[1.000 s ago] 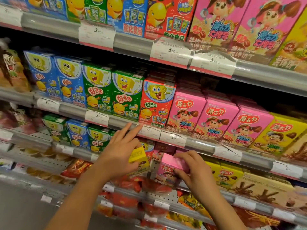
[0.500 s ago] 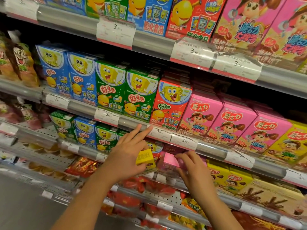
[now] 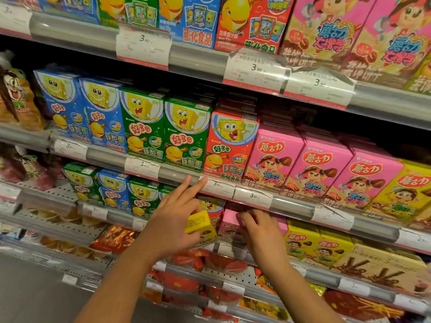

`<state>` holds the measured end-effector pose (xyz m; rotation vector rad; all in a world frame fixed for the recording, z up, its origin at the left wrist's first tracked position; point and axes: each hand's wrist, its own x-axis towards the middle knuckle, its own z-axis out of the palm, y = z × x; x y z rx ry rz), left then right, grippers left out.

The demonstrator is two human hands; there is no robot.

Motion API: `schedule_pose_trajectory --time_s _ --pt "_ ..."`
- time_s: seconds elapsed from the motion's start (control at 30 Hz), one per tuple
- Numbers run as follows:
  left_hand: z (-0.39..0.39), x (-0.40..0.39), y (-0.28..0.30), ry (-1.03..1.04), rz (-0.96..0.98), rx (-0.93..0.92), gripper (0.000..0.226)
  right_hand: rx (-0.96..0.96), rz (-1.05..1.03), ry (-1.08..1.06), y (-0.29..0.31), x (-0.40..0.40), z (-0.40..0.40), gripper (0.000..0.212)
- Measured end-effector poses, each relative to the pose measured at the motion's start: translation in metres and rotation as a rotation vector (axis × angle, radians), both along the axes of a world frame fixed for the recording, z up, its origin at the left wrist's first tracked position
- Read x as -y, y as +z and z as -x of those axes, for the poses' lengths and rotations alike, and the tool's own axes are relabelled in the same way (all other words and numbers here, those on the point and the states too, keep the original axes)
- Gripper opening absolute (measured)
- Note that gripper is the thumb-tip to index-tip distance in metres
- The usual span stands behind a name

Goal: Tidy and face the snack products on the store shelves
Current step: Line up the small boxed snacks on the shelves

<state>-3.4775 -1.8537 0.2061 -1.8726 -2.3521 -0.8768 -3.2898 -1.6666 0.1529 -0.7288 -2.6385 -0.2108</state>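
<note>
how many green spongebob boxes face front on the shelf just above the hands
2. The left green box and the right green box stand side by side, between the blue boxes and the red box. More may sit hidden behind.

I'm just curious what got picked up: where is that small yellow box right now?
In the head view, the small yellow box is low at centre, held in the left hand, in front of the third shelf, just left of the pink box the right hand touches.

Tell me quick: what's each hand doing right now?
Left hand: holding a small yellow box, index and middle fingers straight out.
Right hand: fingers curled on the top of a pink box.
</note>
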Motion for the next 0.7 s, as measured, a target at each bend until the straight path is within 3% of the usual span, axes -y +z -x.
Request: schedule_pose_trajectory --time_s 0.2,0.37,0.47,0.7 --pt "-0.001 -0.001 -0.002 -0.004 -0.042 -0.01 0.025 0.026 0.052 -0.066 0.003 0.001 0.001 0.063" --pt "-0.002 -0.003 -0.002 -0.006 -0.044 -0.003 0.027 -0.109 0.267 0.161 -0.007 0.025 -0.035 0.033" --pt "-0.008 -0.004 -0.001 0.013 -0.028 -0.043 0.027 -0.194 0.426 0.234 -0.008 0.037 -0.051 0.027" --pt "-0.062 -0.018 0.016 -0.098 -0.16 -0.023 0.034 -0.348 0.639 0.27 0.037 0.034 -0.071 0.063"
